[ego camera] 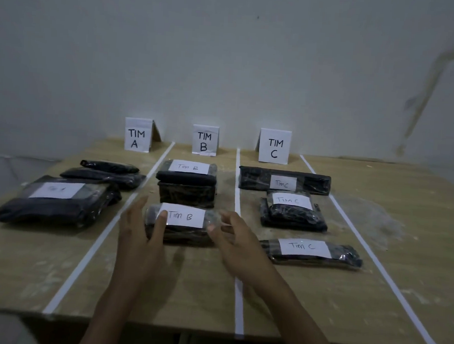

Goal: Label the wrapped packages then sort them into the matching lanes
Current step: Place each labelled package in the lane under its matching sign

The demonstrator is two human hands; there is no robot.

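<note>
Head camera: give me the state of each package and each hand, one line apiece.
Near Tim B package: labelled, in lane B, between both hands.
Rear Tim B package: labelled, atop another package.
Nearest Tim C package: labelled, in lane C.
Large lane A package: labelled, writing faint.
Small lane A packages: no label visible.
Left hand: fingers straight, touching near package.
Right hand: at near package's right end, grip unclear.

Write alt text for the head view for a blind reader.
A person's left hand and right hand touch the two ends of a wrapped package labelled Tim B in the middle lane of a taped wooden table. Other dark packages lie in lanes before signs TIM A, TIM B and TIM C.
</note>
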